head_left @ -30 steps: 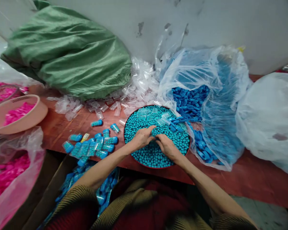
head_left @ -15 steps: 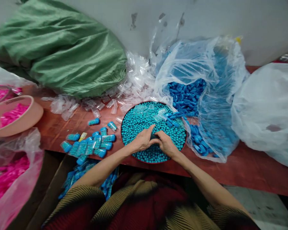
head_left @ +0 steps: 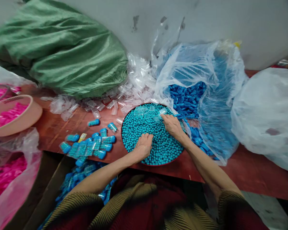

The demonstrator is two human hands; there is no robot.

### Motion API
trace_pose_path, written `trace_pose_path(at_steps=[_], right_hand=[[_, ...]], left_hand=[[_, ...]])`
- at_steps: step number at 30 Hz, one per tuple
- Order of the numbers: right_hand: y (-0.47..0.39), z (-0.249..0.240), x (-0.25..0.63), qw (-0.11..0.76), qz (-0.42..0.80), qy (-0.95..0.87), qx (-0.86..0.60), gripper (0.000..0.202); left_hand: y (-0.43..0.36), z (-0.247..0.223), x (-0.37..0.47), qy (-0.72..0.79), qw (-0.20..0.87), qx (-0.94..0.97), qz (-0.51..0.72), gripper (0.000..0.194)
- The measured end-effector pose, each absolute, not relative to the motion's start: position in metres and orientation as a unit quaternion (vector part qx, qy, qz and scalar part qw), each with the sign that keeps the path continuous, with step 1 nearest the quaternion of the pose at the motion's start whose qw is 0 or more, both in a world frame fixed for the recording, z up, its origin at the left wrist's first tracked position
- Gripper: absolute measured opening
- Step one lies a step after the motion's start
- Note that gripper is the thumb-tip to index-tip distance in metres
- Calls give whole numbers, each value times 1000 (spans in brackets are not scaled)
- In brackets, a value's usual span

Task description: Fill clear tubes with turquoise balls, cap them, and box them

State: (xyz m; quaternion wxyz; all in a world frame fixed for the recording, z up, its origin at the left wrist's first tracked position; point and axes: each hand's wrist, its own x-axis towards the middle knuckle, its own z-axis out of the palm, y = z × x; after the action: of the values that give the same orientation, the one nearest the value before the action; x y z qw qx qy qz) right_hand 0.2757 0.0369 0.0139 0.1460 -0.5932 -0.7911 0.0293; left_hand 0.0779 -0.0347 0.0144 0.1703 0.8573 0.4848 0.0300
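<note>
A round red-rimmed tray [head_left: 122, 134] is filled with small turquoise beads [head_left: 134, 131]. Over the near part of the beads, my left hand [head_left: 144, 147] is closed with its fingers curled down; whatever they hold is hidden. My right hand [head_left: 174, 126] is at the tray's far right, its fingertips closed on a clear plastic tube [head_left: 162, 111]. Other clear tubes [head_left: 140, 111] lie on the beads at the back. Blue caps [head_left: 181, 117] spill over the tray's right edge, partly behind my right hand.
Filled blue-capped tubes [head_left: 88, 146] lie to the left, with more in a box below. Loose clear tubes [head_left: 139, 80] are heaped behind, beside a green sack [head_left: 69, 54]. An open bag [head_left: 220, 95] of blue caps stands right. Pink pieces fill a basin [head_left: 35, 111] far left.
My hands have parted from where they met over the beads. The right moved up and right to the clear tube; the left shifted slightly toward me.
</note>
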Motion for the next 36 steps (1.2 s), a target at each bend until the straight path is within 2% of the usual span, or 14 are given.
trace_pose_path(at_steps=[3, 6, 9, 11, 15, 19, 22, 24, 26, 28, 30, 32, 34, 36], right_hand=[[41, 9, 280, 239, 83, -764, -594, 36], [28, 6, 279, 361, 254, -682, -583, 33], [15, 7, 274, 386, 447, -591, -549, 31], [10, 8, 270, 399, 521, -540, -527, 33], [-1, 9, 257, 432, 618, -439, -488, 35], [-19, 2, 232, 458, 664, -375, -458, 32], [-32, -4, 214, 440, 625, -445, -467, 27], [-38, -3, 208, 399, 533, -551, -502, 25], [-41, 1, 206, 297, 413, -655, -558, 27], [-41, 10, 208, 154, 307, -723, -600, 30], [-37, 19, 211, 30, 247, -762, -598, 30], [-27, 29, 214, -22, 210, -780, -589, 31], [-10, 38, 218, 1, 153, -772, -617, 32], [11, 42, 221, 49, 83, -746, -659, 37]], left_hand=[[-36, 11, 73, 479, 204, 852, 57, 43], [-32, 8, 66, 492, 274, 817, 122, 47], [-25, 8, 58, 502, 333, 776, 185, 39], [-23, 11, 54, 499, 338, 769, 212, 36], [-24, 20, 53, 486, 360, 758, 246, 31], [-26, 28, 60, 453, 459, 706, 292, 34], [-27, 28, 66, 447, 519, 649, 331, 42], [-27, 25, 67, 446, 538, 628, 342, 57], [-27, 21, 65, 440, 560, 614, 340, 79], [-25, 19, 60, 441, 573, 609, 326, 92], [-24, 18, 54, 458, 539, 640, 299, 86], [-24, 17, 50, 483, 446, 709, 254, 72], [-24, 17, 48, 494, 338, 776, 196, 62], [-23, 17, 48, 492, 270, 814, 148, 60]])
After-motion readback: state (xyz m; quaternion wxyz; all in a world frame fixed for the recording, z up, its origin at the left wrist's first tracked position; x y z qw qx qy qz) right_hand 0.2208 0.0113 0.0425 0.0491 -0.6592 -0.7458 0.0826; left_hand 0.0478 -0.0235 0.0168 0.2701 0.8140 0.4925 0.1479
